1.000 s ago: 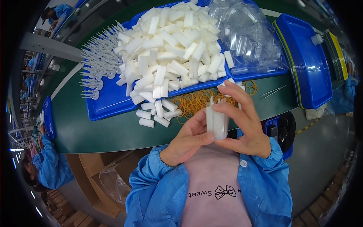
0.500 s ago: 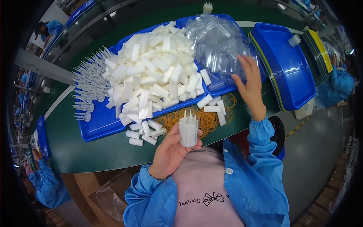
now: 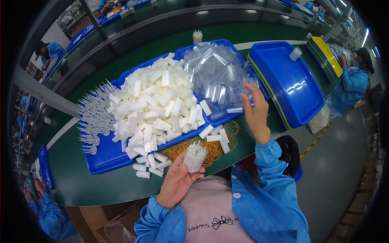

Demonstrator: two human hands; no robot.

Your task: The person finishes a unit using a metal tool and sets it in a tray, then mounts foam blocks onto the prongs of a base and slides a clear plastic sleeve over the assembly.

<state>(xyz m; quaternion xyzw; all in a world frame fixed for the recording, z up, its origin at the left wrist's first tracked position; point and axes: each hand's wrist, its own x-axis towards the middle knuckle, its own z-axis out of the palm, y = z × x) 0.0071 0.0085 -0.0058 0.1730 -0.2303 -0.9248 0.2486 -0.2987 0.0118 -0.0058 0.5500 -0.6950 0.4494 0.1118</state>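
White plastic pieces heap the blue tray. The left hand clasps a small bundle of white tubes upright above the rubber bands. The right hand — fingers spread, gripping nothing — now touches the clear sleeves, reaching further than half a second ago; picking one seems next.

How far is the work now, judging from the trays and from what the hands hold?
Done: the left hand already holds a small bunch of white tubes upright. In hand: the right hand reaches onto the pile of clear plastic sleeves in the blue tray. Left: the big heap of loose white tubes, the clear pronged parts and the orange rubber bands on the green table look mostly unused, so much seems to remain.
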